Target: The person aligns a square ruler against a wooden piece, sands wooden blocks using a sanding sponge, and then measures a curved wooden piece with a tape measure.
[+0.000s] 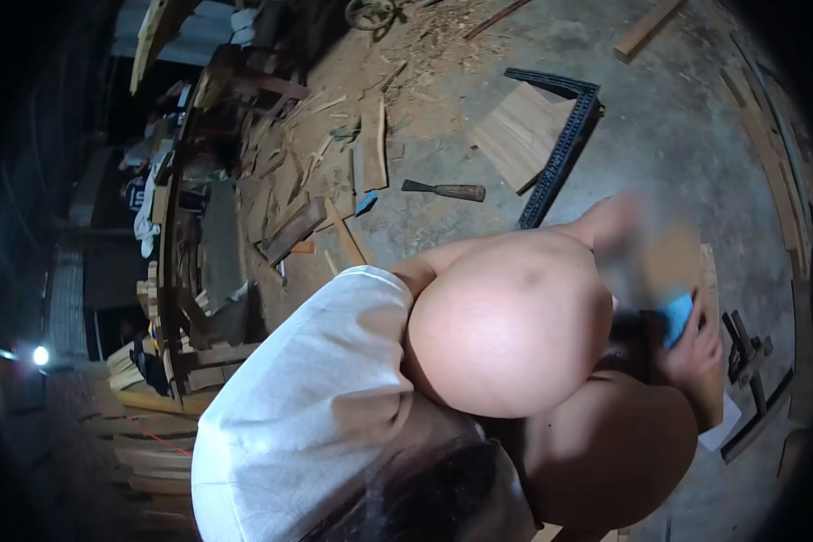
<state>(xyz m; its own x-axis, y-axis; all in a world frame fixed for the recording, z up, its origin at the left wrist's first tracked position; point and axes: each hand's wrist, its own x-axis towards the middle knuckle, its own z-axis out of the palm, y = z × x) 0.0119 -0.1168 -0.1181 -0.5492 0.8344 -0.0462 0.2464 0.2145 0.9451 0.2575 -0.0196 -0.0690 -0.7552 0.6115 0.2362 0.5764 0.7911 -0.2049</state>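
My right hand (694,350), beyond my bent knees, has its fingers wrapped against a small flat blue piece (675,318); its exact kind does not show. Reaching around the outside of my upper knee, my left arm ends in my left hand (611,219). A blurred patch covers its fingers and whatever they touch. Part of a light wooden piece (708,266) shows beside the blur, just above my right hand. My knees hide much of the space between the hands.
A black metal framing square (565,149) lies over a wooden board (519,131) on the concrete floor. Nearby rest a wood-handled chisel (444,191), another blue piece (366,201) and wood scraps (289,230). Dark tools (745,348) lie at the right, with long planks (772,167).
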